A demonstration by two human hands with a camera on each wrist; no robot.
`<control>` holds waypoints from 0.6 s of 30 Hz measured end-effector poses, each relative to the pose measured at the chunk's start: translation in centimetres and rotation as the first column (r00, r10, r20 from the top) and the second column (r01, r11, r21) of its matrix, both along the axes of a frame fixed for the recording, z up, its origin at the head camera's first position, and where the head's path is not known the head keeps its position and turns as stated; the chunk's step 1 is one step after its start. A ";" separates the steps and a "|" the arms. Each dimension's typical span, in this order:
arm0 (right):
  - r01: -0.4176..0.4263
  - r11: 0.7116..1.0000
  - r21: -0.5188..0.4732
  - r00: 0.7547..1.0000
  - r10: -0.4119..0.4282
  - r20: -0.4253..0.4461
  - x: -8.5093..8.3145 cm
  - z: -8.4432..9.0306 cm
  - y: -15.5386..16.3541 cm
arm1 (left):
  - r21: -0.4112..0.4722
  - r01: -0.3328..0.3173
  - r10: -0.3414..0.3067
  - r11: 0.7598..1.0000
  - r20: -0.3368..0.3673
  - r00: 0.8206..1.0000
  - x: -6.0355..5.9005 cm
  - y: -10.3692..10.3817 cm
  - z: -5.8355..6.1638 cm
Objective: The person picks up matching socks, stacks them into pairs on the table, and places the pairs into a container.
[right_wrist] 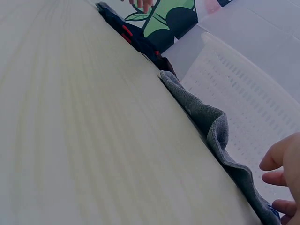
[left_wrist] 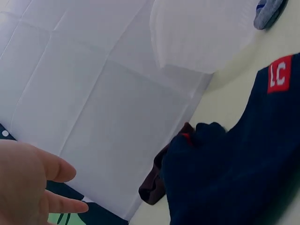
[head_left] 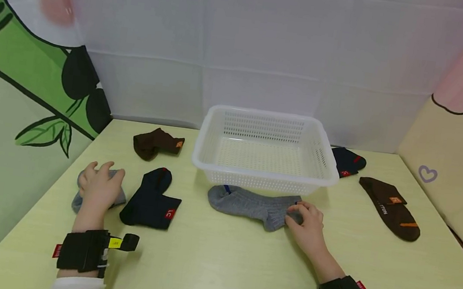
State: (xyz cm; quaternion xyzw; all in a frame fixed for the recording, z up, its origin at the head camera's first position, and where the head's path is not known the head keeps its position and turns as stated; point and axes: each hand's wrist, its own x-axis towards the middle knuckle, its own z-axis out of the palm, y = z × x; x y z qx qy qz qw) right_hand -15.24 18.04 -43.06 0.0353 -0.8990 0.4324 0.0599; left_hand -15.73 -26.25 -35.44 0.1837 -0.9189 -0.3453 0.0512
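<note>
On the left of the table my left hand [head_left: 100,186] hovers over a grey sock [head_left: 119,198], fingers spread and loosely bent, hiding part of it. Only thumb and fingertips of that hand show in the left wrist view, with nothing between them. Another grey sock [head_left: 246,204] lies flat in front of the basket, its toe to the left. At its right end is my right hand [head_left: 308,226], fingertips right at the cuff. From the right wrist, the thumb and fingers [right_wrist: 276,178] stand apart beside the rumpled sock. A navy sock [head_left: 150,202] with a red label lies beside my left hand.
A white plastic basket [head_left: 263,181] stands at the back middle against the white cloth backdrop [head_left: 266,38]. A folded brown sock [head_left: 158,143] lies to its left. To its right are a navy sock [head_left: 344,161] and a brown sock [head_left: 388,207].
</note>
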 end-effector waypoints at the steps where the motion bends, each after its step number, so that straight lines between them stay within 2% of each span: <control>1: 0.000 1.000 0.002 1.000 0.000 0.001 0.0 0.0 0.0 | -0.001 0.004 -0.004 1.000 0.027 1.000 0.0 -0.5 -0.2; 4: 0.001 1.000 0.011 1.000 -0.001 0.007 0.0 0.0 0.1 | -0.009 0.045 -0.044 0.999 0.122 0.992 -0.3 -1.7 -1.0; 9: 0.000 1.000 0.010 1.000 0.000 0.026 0.0 0.0 0.1 | -0.006 0.130 -0.125 0.991 0.250 0.960 -0.4 -2.9 -2.2; 13: 0.000 1.000 0.006 0.999 0.000 0.035 0.1 0.1 0.1 | -0.034 0.158 -0.141 0.987 0.297 0.945 -0.3 -3.0 -2.7; 18: -0.002 1.000 0.010 0.999 0.002 0.034 0.0 0.0 0.1 | -0.074 0.179 -0.145 0.981 0.334 0.931 -0.2 -3.1 -2.7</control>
